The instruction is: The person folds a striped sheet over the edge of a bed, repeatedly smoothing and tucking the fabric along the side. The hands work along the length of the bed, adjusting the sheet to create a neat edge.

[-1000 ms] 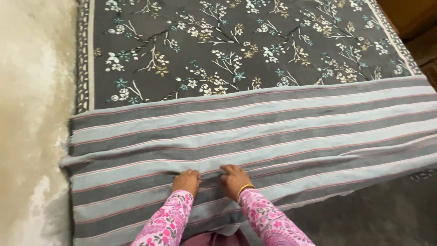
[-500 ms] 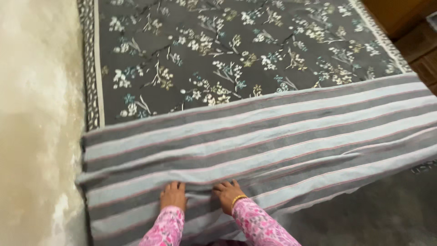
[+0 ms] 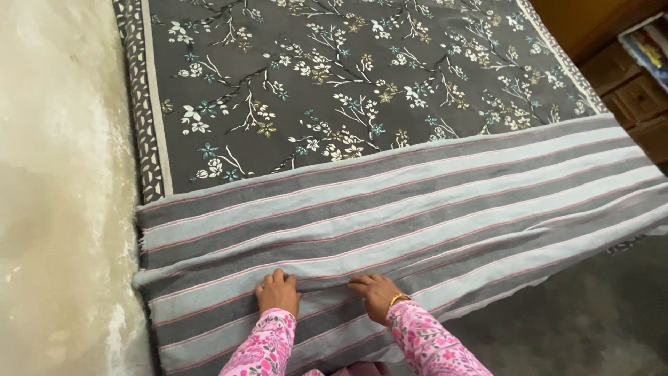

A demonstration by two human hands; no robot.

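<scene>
A grey and light-blue striped blanket [image 3: 431,209] with thin pink lines lies across the near end of a bed. It covers part of a dark grey floral bedsheet [image 3: 348,83]. My left hand [image 3: 278,292] and my right hand [image 3: 376,296] rest flat on the blanket side by side, near its front edge. Their fingers point away from me and press down along a low fold in the cloth. Neither hand grips anything. Both sleeves are pink and patterned, and the right wrist wears a gold bangle.
A rough beige wall [image 3: 56,174] runs along the bed's left side. Wooden drawers [image 3: 633,94] stand at the top right with colourful items [image 3: 650,45] above them. A grey floor [image 3: 591,320] shows at the lower right, where the blanket's edge hangs over.
The view has shifted, so the bed sits further right in frame. My fingers, curled on the fold a second ago, now lie flatter on the blanket, and the hands are slightly further apart.
</scene>
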